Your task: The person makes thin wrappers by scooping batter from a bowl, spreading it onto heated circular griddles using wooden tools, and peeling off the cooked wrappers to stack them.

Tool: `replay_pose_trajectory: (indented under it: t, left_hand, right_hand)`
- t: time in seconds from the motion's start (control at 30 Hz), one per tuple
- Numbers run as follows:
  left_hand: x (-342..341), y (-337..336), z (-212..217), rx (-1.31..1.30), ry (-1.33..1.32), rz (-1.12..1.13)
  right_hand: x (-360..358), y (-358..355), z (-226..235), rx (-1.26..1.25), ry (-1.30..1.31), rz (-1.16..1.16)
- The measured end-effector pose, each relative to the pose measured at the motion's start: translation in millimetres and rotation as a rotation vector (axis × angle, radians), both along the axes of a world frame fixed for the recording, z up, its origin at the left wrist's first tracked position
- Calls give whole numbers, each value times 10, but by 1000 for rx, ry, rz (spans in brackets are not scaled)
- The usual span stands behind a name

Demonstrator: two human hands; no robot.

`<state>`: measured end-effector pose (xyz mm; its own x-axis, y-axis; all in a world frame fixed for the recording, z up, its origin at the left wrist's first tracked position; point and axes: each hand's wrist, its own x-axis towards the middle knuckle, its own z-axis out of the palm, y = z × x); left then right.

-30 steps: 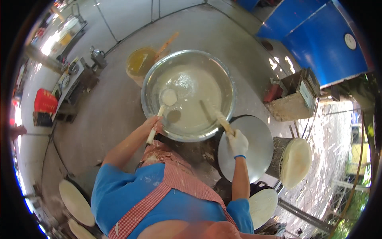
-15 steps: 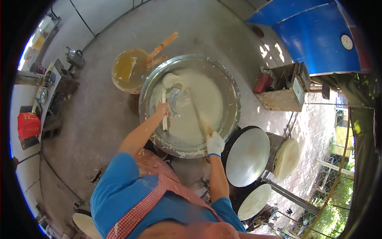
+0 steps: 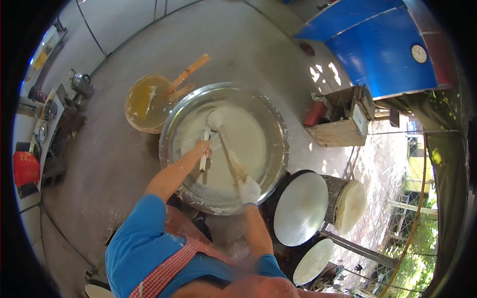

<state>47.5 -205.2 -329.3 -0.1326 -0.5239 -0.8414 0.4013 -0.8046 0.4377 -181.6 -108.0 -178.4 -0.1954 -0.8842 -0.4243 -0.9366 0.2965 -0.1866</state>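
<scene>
A wide metal basin (image 3: pixel 278 129) of pale batter sits on the ground in front of me. My left hand (image 3: pixel 201 147), bare, grips a white ladle (image 3: pixel 205 149) whose round scoop lies in the batter near the basin's far side. My right hand (image 3: pixel 249 190), in a white glove, holds a wooden stick (image 3: pixel 229 156) that slants up into the batter beside the ladle. Both arms reach out from the lower edge over the basin's near rim.
A yellow bucket (image 3: pixel 144 104) of orange liquid with wooden sticks stands left of the basin. Round white-topped steamers (image 3: pixel 300 208) are at the right, with a wooden box (image 3: pixel 340 124) and blue panels beyond. A kettle (image 3: pixel 82 84) and a red container (image 3: pixel 26 169) are at the left.
The view has shifted so the basin sits more central. My left hand has brought the ladle toward the basin's middle, and my right hand has drawn the stick nearer the near rim.
</scene>
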Motion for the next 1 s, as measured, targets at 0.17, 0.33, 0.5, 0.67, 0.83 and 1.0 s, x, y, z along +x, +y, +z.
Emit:
replay_pose_trajectory:
  t: [0.17,0.33,0.5,0.67,0.83,1.0]
  left_hand:
    - [-112,259,1412,-255,421,36]
    - [67,597,3622,-453,374,-148]
    - [149,1168,5470,-864,32,-155]
    - [382,1412,5590,-1046,-199,-217]
    - [523,1776,4188,-257,422,-195]
    - [523,2008,3924,76,568,-142]
  right_hand:
    - [-362,553,409,-246,-125,-65]
    - [-601,768,1399,-715,-309,-31]
    - [-715,721,2563,-1100,-682,-54]
    - [-621,980,2556,-786,-1307,-123]
    - [-739,1870,1134,-478,-900,-243]
    - [-913,2799,1734,-445,-551,-209]
